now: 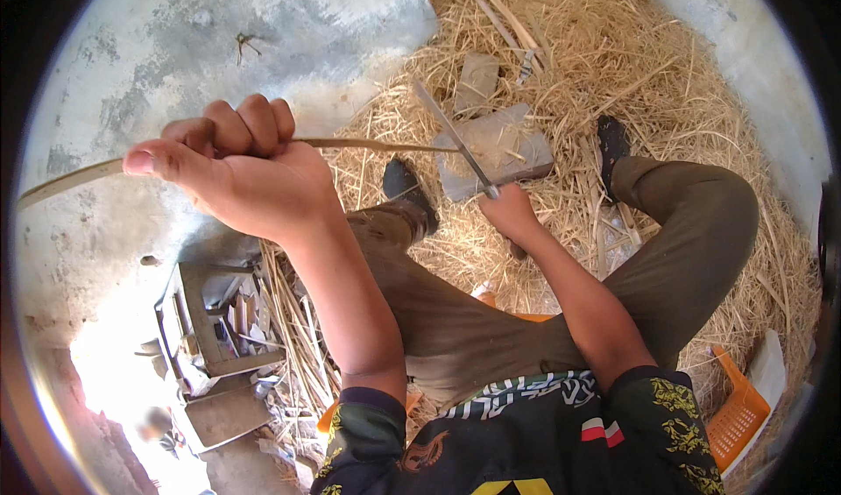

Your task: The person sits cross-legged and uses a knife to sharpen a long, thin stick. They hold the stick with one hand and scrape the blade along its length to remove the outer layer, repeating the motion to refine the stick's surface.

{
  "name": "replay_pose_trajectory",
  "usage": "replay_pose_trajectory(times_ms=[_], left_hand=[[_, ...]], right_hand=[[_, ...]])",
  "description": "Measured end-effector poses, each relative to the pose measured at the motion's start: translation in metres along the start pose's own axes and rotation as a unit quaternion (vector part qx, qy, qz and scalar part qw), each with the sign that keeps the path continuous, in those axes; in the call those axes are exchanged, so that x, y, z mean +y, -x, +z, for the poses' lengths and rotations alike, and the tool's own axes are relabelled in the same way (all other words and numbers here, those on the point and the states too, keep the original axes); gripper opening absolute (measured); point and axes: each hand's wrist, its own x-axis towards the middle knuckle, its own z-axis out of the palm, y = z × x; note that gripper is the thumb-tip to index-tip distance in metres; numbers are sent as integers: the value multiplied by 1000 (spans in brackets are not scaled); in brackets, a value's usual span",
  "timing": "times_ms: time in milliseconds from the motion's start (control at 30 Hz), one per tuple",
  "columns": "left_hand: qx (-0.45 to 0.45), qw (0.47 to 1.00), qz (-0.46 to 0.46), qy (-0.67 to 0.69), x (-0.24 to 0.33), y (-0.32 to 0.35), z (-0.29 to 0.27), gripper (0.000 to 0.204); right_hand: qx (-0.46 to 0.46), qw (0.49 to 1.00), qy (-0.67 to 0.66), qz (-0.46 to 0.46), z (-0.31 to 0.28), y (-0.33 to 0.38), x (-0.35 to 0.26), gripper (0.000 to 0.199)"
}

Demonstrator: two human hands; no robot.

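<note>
My left hand (pixel 254 175) is raised at the left, its fingers closed round a long, thin strip of what looks like bamboo or cane (pixel 368 144). One end of the strip runs out toward the left wall. Its other end reaches right, meeting the blade of a knife (pixel 454 134). The knife's handle sits in my right hand (pixel 511 212), which is closed, with the long straight blade slanting up and to the left. Beneath the blade is a flat grey block (pixel 495 149) with shavings on top, lying between my feet.
Pale shavings (pixel 604 39) cover the floor around my feet. A smaller slab (pixel 477 83) lies beyond the block. At lower left stand a wooden frame with clutter (pixel 228 359) and a bundle of strips (pixel 293 311). An orange seat part (pixel 736 420) shows at right. Walls rise left and right.
</note>
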Motion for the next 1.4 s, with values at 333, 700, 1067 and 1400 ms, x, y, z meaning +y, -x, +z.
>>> replay_pose_trajectory(times_ms=[333, 700, 1067, 1400], left_hand=[[32, 999, 4, -7, -3, -11, -16, 61], [48, 999, -2, -8, -3, -15, -13, 60], [57, 998, 4, -10, -6, -22, -28, 59], [69, 998, 4, -14, -8, -28, -39, 58]], right_hand=[[-30, 998, 61, 15, -8, 7, -16, 34], [-20, 993, 86, 80, -4, -14, 21, 28], [-10, 993, 109, 35, -2, 2, 2, 29], [-51, 998, 39, -11, -1, 3, -23, 29]])
